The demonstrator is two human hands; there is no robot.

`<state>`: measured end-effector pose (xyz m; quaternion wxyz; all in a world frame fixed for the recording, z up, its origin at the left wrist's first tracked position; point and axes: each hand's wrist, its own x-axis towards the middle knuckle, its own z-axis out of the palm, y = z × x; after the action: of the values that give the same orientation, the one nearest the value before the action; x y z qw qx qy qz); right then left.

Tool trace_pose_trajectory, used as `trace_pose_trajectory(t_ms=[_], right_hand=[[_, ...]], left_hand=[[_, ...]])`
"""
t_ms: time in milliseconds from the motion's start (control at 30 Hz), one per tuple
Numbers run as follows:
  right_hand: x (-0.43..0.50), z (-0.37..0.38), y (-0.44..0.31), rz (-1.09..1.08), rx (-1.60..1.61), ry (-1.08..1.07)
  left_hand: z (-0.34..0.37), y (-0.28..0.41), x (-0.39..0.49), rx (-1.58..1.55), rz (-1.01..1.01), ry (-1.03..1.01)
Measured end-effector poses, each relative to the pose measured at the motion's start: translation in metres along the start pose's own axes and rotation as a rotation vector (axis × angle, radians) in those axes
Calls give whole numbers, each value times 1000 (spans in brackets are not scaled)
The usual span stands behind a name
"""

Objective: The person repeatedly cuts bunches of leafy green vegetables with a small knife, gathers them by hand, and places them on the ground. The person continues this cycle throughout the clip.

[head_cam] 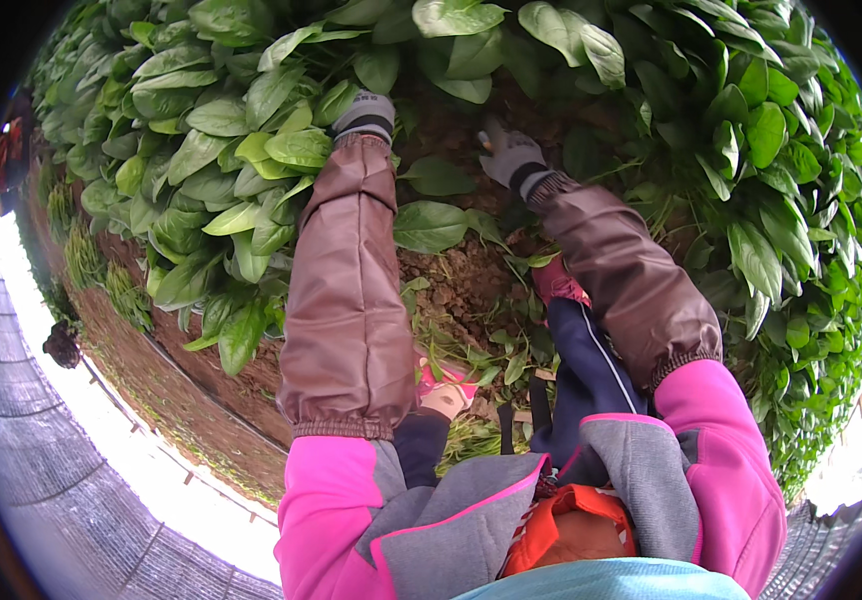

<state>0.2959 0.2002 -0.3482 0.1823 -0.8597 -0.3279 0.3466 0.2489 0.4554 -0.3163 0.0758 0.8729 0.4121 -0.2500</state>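
My left hand [366, 114], in a grey work glove, reaches in among the leaves of spinach-like plants [213, 150]; its fingers are hidden under the foliage. To its right, my right hand [507, 154], gloved alike, is low over the shaded brown soil [450, 277]. A small pale, orange-tinted item [484, 140] shows at its thumb side, too unclear to name. The fingers point away into shadow, and their closure is unclear. Broad loose-looking leaves [431, 226] lie between my forearms.
Dense leafy plants [768, 150] rise on the right. My pink shoes [560, 281] stand on the soil amid scattered greens [506, 352]. On the left, bunches of greens [82, 255] lie on bare ground beside a thin dark hose [206, 390]. A person [15, 150] is partly visible at the far left edge.
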Motion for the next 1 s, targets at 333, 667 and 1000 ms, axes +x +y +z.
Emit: trace_pose_trajectory(t_ms=[333, 667, 1000], right_hand=[[-26, -8, 6, 34, 20, -100], [-69, -5, 30, 84, 34, -89], [-101, -5, 38, 91, 196, 186]], left_hand=[[7, -5, -10, 48, 182, 139], [-10, 8, -9, 153, 130, 111], [-20, 1, -6, 306, 80, 51]])
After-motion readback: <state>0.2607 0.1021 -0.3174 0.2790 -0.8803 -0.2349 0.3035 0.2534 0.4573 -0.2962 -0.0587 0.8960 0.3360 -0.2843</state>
